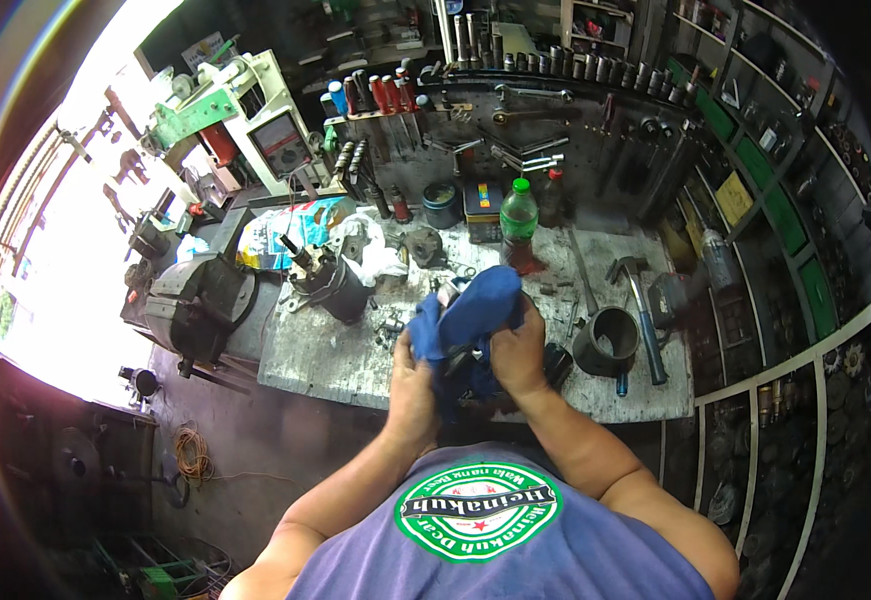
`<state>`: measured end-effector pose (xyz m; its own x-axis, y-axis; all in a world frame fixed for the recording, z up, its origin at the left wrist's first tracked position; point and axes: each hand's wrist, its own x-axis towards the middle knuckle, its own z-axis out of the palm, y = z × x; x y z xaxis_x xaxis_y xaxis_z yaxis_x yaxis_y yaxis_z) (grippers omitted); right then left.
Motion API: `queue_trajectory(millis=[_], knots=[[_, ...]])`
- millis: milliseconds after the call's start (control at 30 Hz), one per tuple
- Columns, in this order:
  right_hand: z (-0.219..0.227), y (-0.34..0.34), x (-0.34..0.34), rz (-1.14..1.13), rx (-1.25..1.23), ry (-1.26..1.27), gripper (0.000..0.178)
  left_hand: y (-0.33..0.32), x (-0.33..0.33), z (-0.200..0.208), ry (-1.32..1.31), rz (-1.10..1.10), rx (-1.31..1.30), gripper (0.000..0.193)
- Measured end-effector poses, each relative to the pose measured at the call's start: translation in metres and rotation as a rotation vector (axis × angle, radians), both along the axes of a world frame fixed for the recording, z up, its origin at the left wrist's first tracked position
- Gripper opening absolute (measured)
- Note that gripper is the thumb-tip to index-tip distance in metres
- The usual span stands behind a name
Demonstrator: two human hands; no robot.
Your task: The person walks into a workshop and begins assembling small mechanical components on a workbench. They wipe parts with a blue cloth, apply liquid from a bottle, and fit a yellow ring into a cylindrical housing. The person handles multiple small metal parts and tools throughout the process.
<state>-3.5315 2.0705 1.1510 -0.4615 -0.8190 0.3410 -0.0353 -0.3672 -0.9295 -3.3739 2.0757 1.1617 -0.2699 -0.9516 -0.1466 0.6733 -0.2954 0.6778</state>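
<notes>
Head view, with clock directions read from the blue cloth [481, 300] at the centre. The cloth, bunched and slightly blurred, is held up over the near half of the tabletop [301, 365]. Your left hand [415, 385] pinches its 8 o'clock side with bent fingers; your right hand [519, 350] closes on its 4 o'clock side. A small metallic glint shows at the cloth's upper left, but what is wrapped there cannot be told. The step in hand appears to be wiping or gripping through the fabric; the next move would call for a steady hold with one hand while the other shifts the folds.

Edges and room: the tabletop's front edge runs at 6 o'clock, beneath your forearms. At 4 o'clock a metal cylinder [588, 354] stands near your right forearm, with the claw hammer [648, 335] beyond it at 3. The green-capped bottle [520, 215] at 1 o'clock limits forward reach and could be tipped. At 9 o'clock stands a dark canister [336, 295]; the broadest visible stretch of tabletop lies toward 8, the easier side for setting down.
</notes>
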Motion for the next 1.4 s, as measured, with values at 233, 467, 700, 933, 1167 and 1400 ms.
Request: queue_trajectory(millis=[233, 467, 700, 933, 1167, 1400], knots=[[-0.009, 0.022, 0.007, 0.321, 0.044, -0.108, 0.043, -0.034, 0.016, -0.031, -0.238, 0.132, -0.139, 0.05], [-0.016, 0.009, -0.007, 0.107, 0.19, -0.084, 0.033, -0.029, 0.013, -0.019, -0.038, 0.06, -0.046, 0.045], [0.019, 0.003, -0.053, 0.872, -0.133, -1.006, 0.081, -0.028, 0.04, -0.013, 0.095, -0.094, -0.095, 0.058], [-0.037, -0.013, -0.022, 0.731, 0.144, 0.154, 0.049, -0.018, 0.039, -0.018, -0.275, -0.181, 0.041, 0.046], [-0.023, -0.004, -0.036, 0.51, 0.004, 0.267, 0.034, -0.019, 0.04, -0.004, 0.009, -0.181, 0.034, 0.045], [0.005, 0.016, -0.047, 0.862, 0.177, -0.437, 0.085, -0.015, 0.046, 0.006, -0.357, 0.082, -0.142, 0.036]])
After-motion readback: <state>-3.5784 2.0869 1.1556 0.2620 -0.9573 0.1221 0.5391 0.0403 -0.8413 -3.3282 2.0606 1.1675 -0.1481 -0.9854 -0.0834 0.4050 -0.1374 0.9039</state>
